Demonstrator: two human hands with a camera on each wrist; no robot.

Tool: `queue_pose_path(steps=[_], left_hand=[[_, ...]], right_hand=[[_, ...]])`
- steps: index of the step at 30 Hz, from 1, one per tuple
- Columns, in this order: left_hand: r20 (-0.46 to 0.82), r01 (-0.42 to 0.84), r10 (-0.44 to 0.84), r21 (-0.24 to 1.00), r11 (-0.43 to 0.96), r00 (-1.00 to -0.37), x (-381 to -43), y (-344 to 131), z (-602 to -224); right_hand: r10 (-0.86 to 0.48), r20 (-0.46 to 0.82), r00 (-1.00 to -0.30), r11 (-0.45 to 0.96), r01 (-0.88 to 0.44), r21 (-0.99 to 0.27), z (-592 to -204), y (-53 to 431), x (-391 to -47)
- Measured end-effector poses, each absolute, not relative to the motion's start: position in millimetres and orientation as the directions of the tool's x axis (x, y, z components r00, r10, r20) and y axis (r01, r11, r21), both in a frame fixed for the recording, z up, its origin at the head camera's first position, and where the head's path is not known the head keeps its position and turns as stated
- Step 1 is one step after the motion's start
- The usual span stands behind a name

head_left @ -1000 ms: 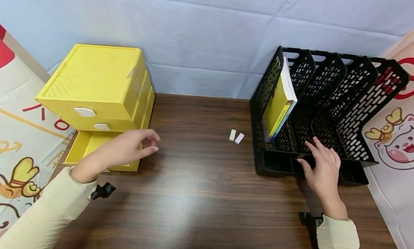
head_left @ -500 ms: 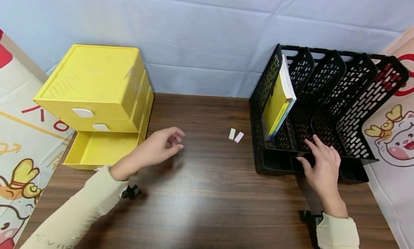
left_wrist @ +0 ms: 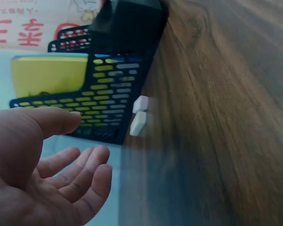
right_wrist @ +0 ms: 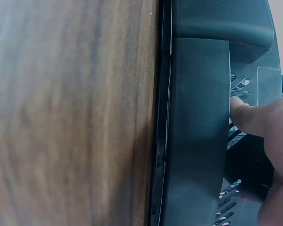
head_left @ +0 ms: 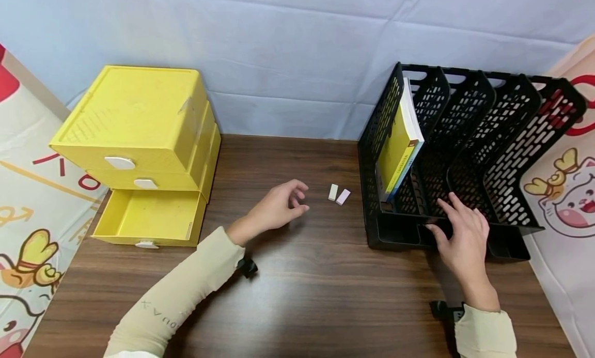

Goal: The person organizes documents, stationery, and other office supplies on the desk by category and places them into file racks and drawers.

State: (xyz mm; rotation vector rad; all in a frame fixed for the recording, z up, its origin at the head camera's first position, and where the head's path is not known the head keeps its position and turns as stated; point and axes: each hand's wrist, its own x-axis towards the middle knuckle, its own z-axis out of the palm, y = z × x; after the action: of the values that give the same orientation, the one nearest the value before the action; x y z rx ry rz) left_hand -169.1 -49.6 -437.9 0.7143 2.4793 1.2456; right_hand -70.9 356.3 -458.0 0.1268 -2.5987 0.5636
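My left hand point(head_left: 280, 205) hovers over the middle of the table, fingers loosely bent and nothing in them. Just to its right lie two small blocks, one whitish point(head_left: 333, 192) and one pale pink point(head_left: 343, 197); the left wrist view also shows the whitish block point(left_wrist: 138, 124) and the pink block point(left_wrist: 141, 104) beyond my fingers. My right hand point(head_left: 463, 239) rests at the front of a black mesh file organizer point(head_left: 395, 233), fingers spread over its front trays. In the right wrist view the thumb point(right_wrist: 245, 115) lies at the tray's rim.
A yellow drawer unit point(head_left: 125, 110) stands at the left, its bottom drawer point(head_left: 153, 213) pulled out. Yellow and blue books point(head_left: 401, 141) stand in the organizer's leftmost slot. A pale cloth point(head_left: 288, 63) hangs behind the wooden table point(head_left: 316, 296).
My left hand has moved right, from beside the pulled-out drawer to near the two small blocks. My right hand has stayed at the organizer.
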Motion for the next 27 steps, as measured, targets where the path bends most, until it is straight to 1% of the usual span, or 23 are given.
queue_pose_path(steps=[3,11,19,22,27], left_hand=[[-0.028,0.293,0.534,0.812,0.505,-0.845,-176.7,-38.5,-446.4],[-0.046,0.292,0.558,0.814,0.502,-0.829,-190.0,-13.2,-467.2],[-0.074,0.258,0.505,0.79,0.556,-0.86,-207.3,12.0,-476.4],[-0.089,0.257,0.493,0.766,0.589,-0.865,-212.7,19.7,-477.1],[-0.12,0.302,0.517,0.693,0.655,-0.848,-217.6,29.7,-476.9]], right_hand=[[0.008,0.471,-0.882,0.911,-0.187,-0.367,-458.6,356.3,-71.8],[0.011,0.467,-0.884,0.911,-0.183,-0.369,-457.8,356.3,-72.1],[0.013,0.461,-0.887,0.912,-0.179,-0.37,-455.7,354.6,-71.7],[0.013,0.458,-0.889,0.911,-0.179,-0.372,-455.7,354.3,-71.9],[0.019,0.452,-0.892,0.909,-0.173,-0.378,-455.5,354.5,-71.3]])
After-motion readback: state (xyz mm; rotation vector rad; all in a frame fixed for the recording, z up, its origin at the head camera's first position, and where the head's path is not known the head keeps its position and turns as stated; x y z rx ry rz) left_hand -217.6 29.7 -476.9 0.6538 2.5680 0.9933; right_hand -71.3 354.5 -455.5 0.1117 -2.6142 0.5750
